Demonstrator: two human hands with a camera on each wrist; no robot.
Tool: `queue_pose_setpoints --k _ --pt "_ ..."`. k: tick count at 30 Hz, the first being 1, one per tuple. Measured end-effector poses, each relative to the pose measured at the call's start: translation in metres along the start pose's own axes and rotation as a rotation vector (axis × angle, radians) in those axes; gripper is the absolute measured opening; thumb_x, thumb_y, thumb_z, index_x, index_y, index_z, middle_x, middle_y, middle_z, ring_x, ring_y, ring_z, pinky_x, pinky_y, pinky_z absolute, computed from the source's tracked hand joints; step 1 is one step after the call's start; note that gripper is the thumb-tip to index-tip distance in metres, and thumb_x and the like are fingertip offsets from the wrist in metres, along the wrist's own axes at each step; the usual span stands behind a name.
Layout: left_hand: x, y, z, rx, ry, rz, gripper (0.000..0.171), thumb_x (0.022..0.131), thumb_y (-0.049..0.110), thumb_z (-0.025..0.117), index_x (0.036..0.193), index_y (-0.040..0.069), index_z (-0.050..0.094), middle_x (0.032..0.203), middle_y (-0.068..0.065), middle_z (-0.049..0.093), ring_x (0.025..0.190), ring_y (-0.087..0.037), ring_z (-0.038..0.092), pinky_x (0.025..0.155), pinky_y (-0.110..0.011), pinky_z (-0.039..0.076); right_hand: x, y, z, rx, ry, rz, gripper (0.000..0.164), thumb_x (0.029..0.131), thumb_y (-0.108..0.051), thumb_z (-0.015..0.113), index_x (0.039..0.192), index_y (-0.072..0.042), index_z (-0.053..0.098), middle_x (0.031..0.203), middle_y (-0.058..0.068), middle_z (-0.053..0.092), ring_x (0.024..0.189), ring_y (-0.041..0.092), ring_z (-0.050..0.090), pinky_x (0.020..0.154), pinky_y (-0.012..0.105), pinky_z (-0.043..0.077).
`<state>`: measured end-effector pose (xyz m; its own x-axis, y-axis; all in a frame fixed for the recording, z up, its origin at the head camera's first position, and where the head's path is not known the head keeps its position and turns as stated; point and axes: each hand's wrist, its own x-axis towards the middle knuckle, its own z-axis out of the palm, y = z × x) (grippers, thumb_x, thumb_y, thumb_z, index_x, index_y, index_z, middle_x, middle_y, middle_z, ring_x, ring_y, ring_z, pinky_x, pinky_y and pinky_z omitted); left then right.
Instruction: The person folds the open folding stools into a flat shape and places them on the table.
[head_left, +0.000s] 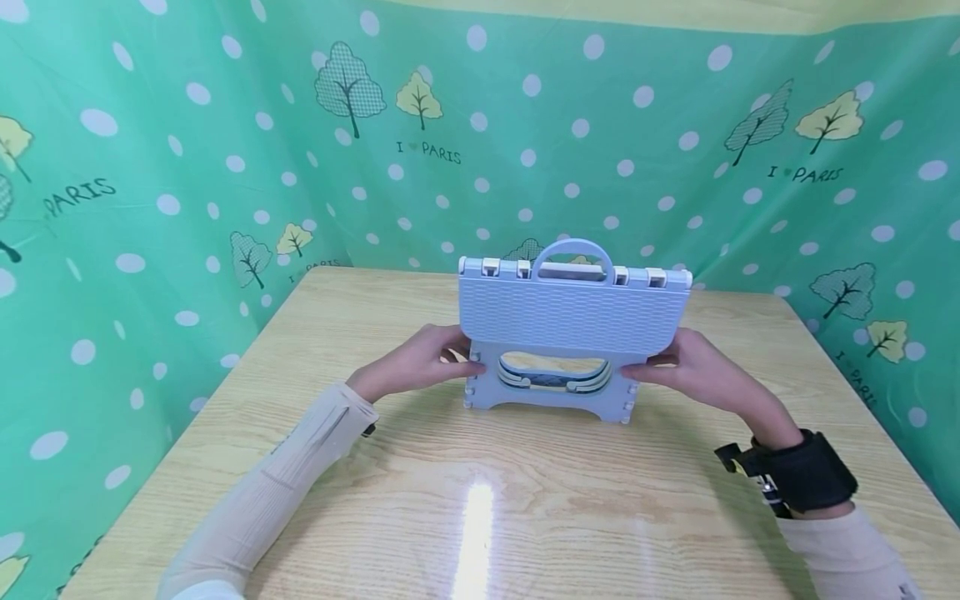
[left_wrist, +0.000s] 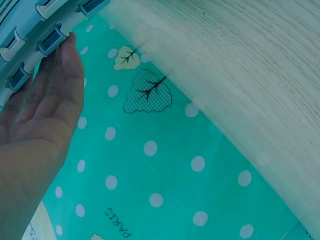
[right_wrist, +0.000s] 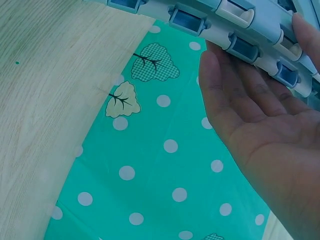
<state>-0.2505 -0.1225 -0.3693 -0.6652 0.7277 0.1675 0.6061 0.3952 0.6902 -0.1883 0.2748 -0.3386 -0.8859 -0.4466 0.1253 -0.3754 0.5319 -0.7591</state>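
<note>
A light blue folding stool point(head_left: 570, 312) stands partly folded on the table, its woven-pattern top panel tilted toward me and its loop handle point(head_left: 573, 243) pointing up. Below that panel, a leg panel with an oval cutout shows. My left hand point(head_left: 431, 358) grips the stool's left side, thumb on the front of the leg panel and fingers behind. On the opposite side my right hand point(head_left: 693, 367) holds it likewise. Both wrist views show the fingers bent against the hinged edge of the stool point(right_wrist: 245, 45), the left hand point(left_wrist: 50, 107) in one and the right in the other.
The stool rests toward the far half of a light wood-grain table point(head_left: 405, 500). A green curtain point(head_left: 525, 125) with white dots and printed trees hangs behind and along both sides. A black band point(head_left: 806, 471) wraps the right wrist.
</note>
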Motion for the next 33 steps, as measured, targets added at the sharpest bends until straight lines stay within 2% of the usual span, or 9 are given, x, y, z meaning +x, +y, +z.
queue_pose_setpoints --k 16,33 --pt "0.0008 0.0002 0.0013 0.009 0.003 -0.001 0.048 0.095 0.029 0.069 0.138 0.012 0.055 0.12 -0.004 0.069 0.1 -0.019 0.068 0.082 -0.032 0.057 0.001 -0.0002 0.0003 -0.015 0.009 -0.006 0.059 0.092 -0.013 0.073 0.142 -0.006 0.044 0.13 0.015 0.061 0.11 0.029 0.063 0.084 0.035 0.056" --pt "0.001 -0.0034 0.0025 0.025 0.014 0.016 0.045 0.096 0.029 0.068 0.136 0.012 0.057 0.118 -0.001 0.07 0.096 -0.012 0.068 0.08 -0.029 0.057 0.0011 0.0005 0.0009 -0.007 0.005 -0.006 0.057 0.094 -0.013 0.07 0.144 -0.005 0.044 0.131 0.018 0.06 0.112 0.033 0.063 0.085 0.038 0.056"
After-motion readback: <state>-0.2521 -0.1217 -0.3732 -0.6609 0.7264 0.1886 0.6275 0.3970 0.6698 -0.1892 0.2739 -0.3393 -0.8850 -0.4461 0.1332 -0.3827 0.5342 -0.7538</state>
